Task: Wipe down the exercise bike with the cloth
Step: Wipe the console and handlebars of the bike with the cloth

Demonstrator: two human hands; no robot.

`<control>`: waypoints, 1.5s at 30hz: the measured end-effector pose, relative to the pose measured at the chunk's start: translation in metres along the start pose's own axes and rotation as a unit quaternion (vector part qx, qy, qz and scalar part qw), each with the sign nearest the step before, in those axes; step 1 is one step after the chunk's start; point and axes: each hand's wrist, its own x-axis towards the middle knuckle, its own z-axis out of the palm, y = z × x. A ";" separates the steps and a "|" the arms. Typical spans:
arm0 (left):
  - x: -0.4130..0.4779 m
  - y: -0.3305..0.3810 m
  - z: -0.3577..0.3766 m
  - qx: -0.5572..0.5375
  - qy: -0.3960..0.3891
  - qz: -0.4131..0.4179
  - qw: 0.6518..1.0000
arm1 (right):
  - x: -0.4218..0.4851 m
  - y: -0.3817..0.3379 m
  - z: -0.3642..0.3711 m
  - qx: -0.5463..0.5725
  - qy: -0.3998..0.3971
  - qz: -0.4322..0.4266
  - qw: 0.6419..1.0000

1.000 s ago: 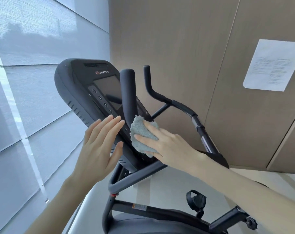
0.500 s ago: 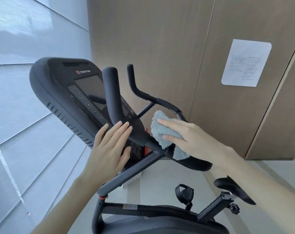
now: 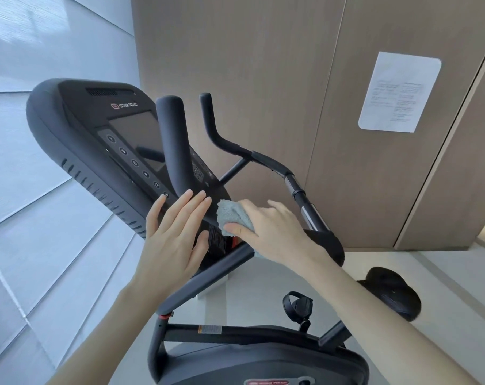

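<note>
Cloth [image 3: 233, 215] half hidden under right hand [image 3: 276, 232].

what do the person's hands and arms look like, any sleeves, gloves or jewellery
Both are bare. The left hand and right hand wear no gloves, and no rings show. The left arm and right arm show no sleeve, watch or bracelet up to the frame's edge. The nails look plain.
</note>
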 end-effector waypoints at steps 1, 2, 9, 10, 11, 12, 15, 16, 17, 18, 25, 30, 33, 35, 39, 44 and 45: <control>0.000 0.000 0.000 0.001 -0.003 -0.001 1.000 | -0.005 -0.001 0.004 -0.033 0.033 -0.012 0.999; 0.000 -0.001 0.000 0.002 -0.005 -0.002 1.000 | -0.009 -0.002 0.009 -0.074 0.072 -0.023 0.994; -0.001 -0.001 0.000 0.010 -0.008 0.006 1.000 | -0.038 -0.005 0.041 -0.210 0.276 -0.070 0.935; -0.001 -0.002 0.000 0.013 -0.010 0.009 1.000 | -0.040 -0.002 0.040 -0.211 0.284 -0.077 0.932; -0.001 -0.003 0.000 0.015 -0.011 0.012 1.000 | -0.041 -0.001 0.039 -0.211 0.283 -0.080 0.932; -0.001 -0.004 0.000 0.017 -0.012 0.015 1.000 | -0.041 0.000 0.037 -0.210 0.277 -0.080 0.934; 0.000 -0.004 0.001 0.020 -0.013 0.019 1.000 | -0.028 0.000 0.021 -0.163 0.180 -0.066 0.968; 0.000 -0.004 0.001 0.019 -0.012 0.017 1.000 | -0.021 -0.001 0.013 -0.121 0.112 -0.050 0.985; 0.000 -0.003 0.002 0.016 -0.011 0.014 1.000 | -0.013 -0.001 0.004 -0.069 0.034 -0.024 0.997; 0.000 -0.002 0.003 0.012 -0.007 0.011 1.000 | -0.004 0.001 -0.005 -0.012 -0.039 0.005 0.999; 0.001 0.006 0.004 -0.009 0.010 -0.015 1.000 | 0.010 0.010 -0.013 0.114 -0.146 0.070 0.980; -0.004 0.016 0.004 -0.023 0.014 -0.016 1.000 | -0.024 0.002 0.013 -0.113 0.071 -0.043 0.990; -0.009 0.023 0.005 -0.035 0.019 0.006 0.999 | -0.050 0.007 0.018 -0.150 0.158 -0.100 0.971; -0.010 0.025 0.007 -0.033 0.017 0.017 0.999 | -0.069 0.016 0.018 -0.120 0.187 -0.117 0.968; -0.004 0.029 0.009 -0.030 0.013 0.023 0.999 | -0.087 0.035 -0.002 0.235 0.245 0.050 0.939; -0.001 0.044 0.014 -0.041 -0.002 0.034 0.999 | -0.056 0.018 -0.001 0.170 0.148 0.097 0.969; -0.002 0.045 0.016 -0.043 -0.005 0.032 0.999 | -0.053 0.011 0.010 0.078 0.122 0.085 0.986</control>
